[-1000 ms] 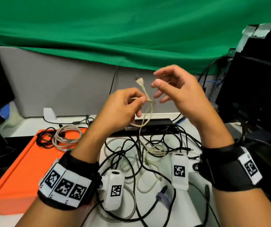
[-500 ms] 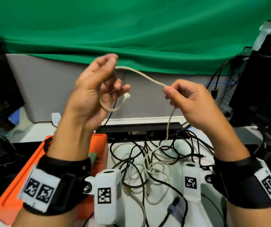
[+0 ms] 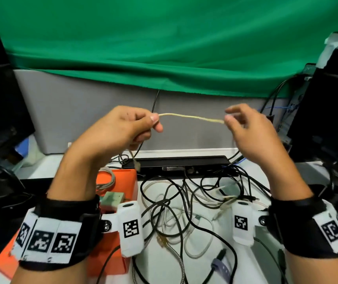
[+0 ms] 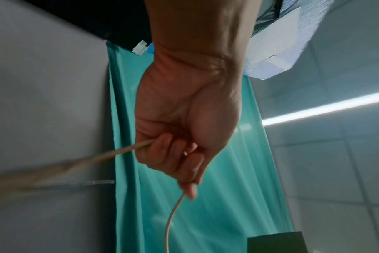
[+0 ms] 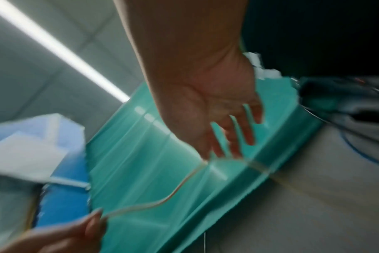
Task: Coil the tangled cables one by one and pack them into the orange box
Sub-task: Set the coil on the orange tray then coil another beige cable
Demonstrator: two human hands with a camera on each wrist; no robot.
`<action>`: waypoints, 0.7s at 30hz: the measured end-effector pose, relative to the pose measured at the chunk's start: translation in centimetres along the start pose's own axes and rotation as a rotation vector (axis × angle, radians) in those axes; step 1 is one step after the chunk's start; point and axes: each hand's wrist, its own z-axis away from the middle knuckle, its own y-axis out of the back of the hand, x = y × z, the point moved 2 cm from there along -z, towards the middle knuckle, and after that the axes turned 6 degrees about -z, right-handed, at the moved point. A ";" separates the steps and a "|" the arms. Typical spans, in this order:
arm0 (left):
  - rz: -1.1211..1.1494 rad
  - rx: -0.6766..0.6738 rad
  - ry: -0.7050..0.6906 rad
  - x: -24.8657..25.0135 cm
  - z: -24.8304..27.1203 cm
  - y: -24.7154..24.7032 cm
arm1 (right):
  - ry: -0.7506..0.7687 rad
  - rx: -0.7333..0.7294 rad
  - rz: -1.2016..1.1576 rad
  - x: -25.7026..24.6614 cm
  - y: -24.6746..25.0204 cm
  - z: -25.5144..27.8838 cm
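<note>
A thin cream cable (image 3: 190, 117) is stretched almost level in the air between my two hands, above the table. My left hand (image 3: 153, 119) pinches one end of that span between thumb and curled fingers. The left wrist view shows the cable (image 4: 128, 150) passing through the closed fist (image 4: 173, 154). The cable's plug (image 3: 137, 165) hangs below this hand. My right hand (image 3: 228, 115) has its fingers straight and spread, with the cable (image 5: 162, 202) lying against thumb and fingertips (image 5: 225, 147); that view is blurred. The orange box (image 3: 127, 181) sits at lower left, holding a coiled grey cable (image 3: 106, 179).
A tangle of black, white and clear cables (image 3: 184, 206) covers the white table under my hands. A black bar (image 3: 180, 161) lies behind it. Dark monitors (image 3: 0, 111) stand at left and right (image 3: 327, 119). A small pale green block (image 3: 113, 198) sits by the box.
My left hand has come down and turned, and the loop it held is gone. The right hand's fingers have spread out of their pinch. The cable now runs level between the hands.
</note>
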 end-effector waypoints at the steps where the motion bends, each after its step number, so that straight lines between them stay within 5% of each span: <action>1: 0.061 -0.013 -0.012 0.1 -0.2 -0.5 | -0.014 -0.056 0.113 -0.4 -0.2 0.4; 6: 0.276 -0.051 -0.078 1.0 -1.1 -3.6 | 0.177 -0.263 -0.210 -5.0 -3.1 3.2; 9: 0.625 -0.168 -0.084 1.2 -1.0 -3.3 | 0.200 -0.208 -0.338 -4.6 -3.9 3.0; 12: 0.924 -0.232 -0.203 1.2 -1.1 -2.3 | 0.200 -0.118 -0.245 -3.4 -3.6 2.3; 14: 0.986 -0.159 -0.289 1.4 -1.3 -2.3 | 0.186 -0.196 -0.181 -3.2 -3.9 2.4; 17: 0.856 0.073 -0.369 1.8 -1.6 -3.0 | 0.239 -0.422 -0.059 -4.4 -4.7 3.6; 21: 0.098 0.307 -0.477 1.7 -1.1 -4.1 | 0.307 -0.536 -0.042 -6.5 -3.6 4.7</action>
